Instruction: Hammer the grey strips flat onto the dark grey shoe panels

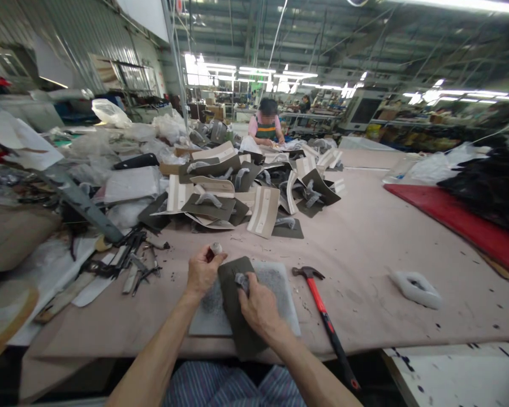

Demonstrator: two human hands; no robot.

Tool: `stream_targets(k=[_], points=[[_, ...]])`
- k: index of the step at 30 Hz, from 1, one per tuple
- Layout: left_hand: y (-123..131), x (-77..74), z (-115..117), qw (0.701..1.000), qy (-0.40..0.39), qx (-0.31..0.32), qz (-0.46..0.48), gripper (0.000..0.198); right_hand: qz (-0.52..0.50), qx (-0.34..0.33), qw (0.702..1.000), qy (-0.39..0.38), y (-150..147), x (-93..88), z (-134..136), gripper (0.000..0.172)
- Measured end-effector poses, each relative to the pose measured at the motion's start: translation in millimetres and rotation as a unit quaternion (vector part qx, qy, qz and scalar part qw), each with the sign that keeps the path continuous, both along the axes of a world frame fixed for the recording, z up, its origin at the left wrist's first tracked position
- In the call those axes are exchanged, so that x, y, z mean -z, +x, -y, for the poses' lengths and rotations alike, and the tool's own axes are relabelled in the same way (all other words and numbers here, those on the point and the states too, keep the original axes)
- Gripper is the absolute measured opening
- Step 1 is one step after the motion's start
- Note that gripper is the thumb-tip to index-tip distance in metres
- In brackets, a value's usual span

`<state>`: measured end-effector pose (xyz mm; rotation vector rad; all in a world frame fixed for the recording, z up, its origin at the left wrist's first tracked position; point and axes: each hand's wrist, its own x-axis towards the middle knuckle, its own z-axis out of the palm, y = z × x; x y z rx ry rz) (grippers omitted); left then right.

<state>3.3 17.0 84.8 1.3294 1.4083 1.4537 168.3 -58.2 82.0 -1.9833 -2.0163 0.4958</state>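
Observation:
A dark grey-green leather piece [234, 299] lies on a pale worn cutting pad [275, 285] at the table's near edge. My right hand [258, 308] presses on the piece, its fingers pinched around a small grey strap at its middle. My left hand [202, 270] is closed around a small light-capped tool [215, 249] held upright beside the piece's top left corner.
A red-handled hammer [322, 308] lies right of the pad, a white scrap [416, 287] further right. Cut leather pieces [237, 195] are heaped mid-table, metal tools [138, 265] lie at left, a red mat [458, 217] at right. A person sits at the far end.

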Motion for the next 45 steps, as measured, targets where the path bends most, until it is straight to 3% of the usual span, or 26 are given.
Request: stream_targets(k=[5,10,14,19,23,27,29,31,33,35,36,37,38,39,42,43,45], points=[[19.5,52.0,-1.6,0.995,-0.061,0.047,0.056,0.026,-0.102,0.010,0.994,-0.039,-14.4,18.7,7.3,0.053],[21.4,79.7,-2.6,0.988,-0.078,0.090,0.097,0.030,-0.141,-0.012,0.989,-0.035,-16.9,26.3,12.8,0.056],[17.4,85.7,-3.2,0.988,-0.077,0.098,0.092,0.027,-0.173,0.013,0.984,0.047,19.5,37.1,15.5,0.045],[17.1,85.4,-3.4,0.991,-0.075,0.095,0.057,0.022,0.042,0.147,0.978,0.140,112.9,52.7,14.2,0.044],[18.2,84.6,-2.7,0.992,-0.074,0.094,0.037,0.020,0.195,0.195,0.961,0.034,170.5,70.3,29.4,0.039],[22.0,81.3,-2.2,0.994,-0.075,0.079,0.018,0.021,0.199,0.201,0.957,-0.070,187.1,80.3,43.8,0.030],[24.7,78.8,-1.5,0.995,-0.078,0.067,0.007,0.021,0.118,0.232,0.960,-0.107,186.4,77.3,43.4,0.023],[26.9,76.7,0.1,0.996,-0.076,0.055,-0.005,0.021,-0.090,0.290,0.940,-0.156,182.3,69.7,39.9,0.016],[28.2,75.7,2.5,0.996,-0.067,0.049,-0.029,0.021,-0.320,0.325,0.867,-0.201,174.2,59.1,37.2,0.017],[28.6,75.7,5.3,0.995,-0.056,0.049,-0.066,0.020,-0.479,0.329,0.785,-0.215,160.9,46.3,37.0,0.019],[28.7,75.8,6.6,0.994,-0.049,0.052,-0.086,0.020,-0.516,0.326,0.764,-0.209,152.2,39.2,37.6,0.020],[28.7,75.8,7.8,0.992,-0.042,0.058,-0.106,0.021,-0.529,0.319,0.762,-0.194,142.5,31.7,38.3,0.022],[28.6,75.8,8.8,0.989,-0.036,0.065,-0.124,0.021,-0.529,0.305,0.774,-0.170,131.9,23.9,38.7,0.024],[28.7,75.6,9.4,0.987,-0.030,0.073,-0.138,0.021,-0.508,0.278,0.805,-0.131,120.9,16.1,38.5,0.027],[29.0,74.9,9.8,0.984,-0.021,0.087,-0.157,0.021,-0.321,0.130,0.938,0.023,89.0,-5.3,31.0,0.034],[29.1,74.9,9.5,0.983,-0.020,0.084,-0.162,0.020,-0.243,0.075,0.965,0.066,80.3,-11.8,26.2,0.033],[29.2,75.2,8.7,0.981,-0.023,0.071,-0.179,0.018,-0.093,-0.023,0.990,0.102,67.6,-25.4,15.0,0.028]])
